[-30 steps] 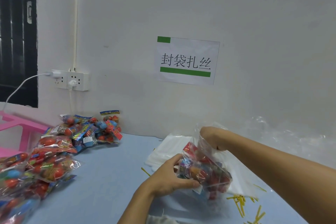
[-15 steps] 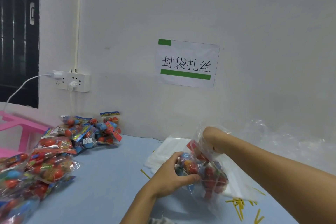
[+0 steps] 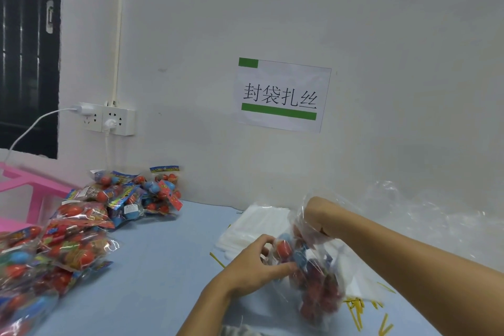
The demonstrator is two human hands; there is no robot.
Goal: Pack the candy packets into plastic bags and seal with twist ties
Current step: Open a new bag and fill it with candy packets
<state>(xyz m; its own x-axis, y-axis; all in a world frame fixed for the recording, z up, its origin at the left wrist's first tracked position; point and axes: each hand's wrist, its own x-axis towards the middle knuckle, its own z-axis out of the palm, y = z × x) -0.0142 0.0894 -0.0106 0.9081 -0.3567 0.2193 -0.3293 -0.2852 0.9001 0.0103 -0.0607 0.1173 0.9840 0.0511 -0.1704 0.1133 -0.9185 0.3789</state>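
A clear plastic bag filled with red and blue candy packets is held above the pale blue table, at the lower centre of the head view. The left hand is seen at the bag's left side, with thumb and curled fingers pinching the film against the candy near the upper part of the load. The right hand is wrapped in the crumpled mouth of the bag, above and just right of the left hand; its fingers are hidden by the film, and it cannot be told how they are set. A flat stack of unused clear bags is observed on the table behind the hands, against the wall. Yellow twist ties are scattered on the table at lower right, partly beneath the held bag, and one lies near the left hand. Loose candy packets are piled along the left edge, with a further heap against the wall. A pink frame is noted at far left. On the wall, a printed sign with green bars and a double socket with two white plugs are recorded. Crumpled clear film lies at right.
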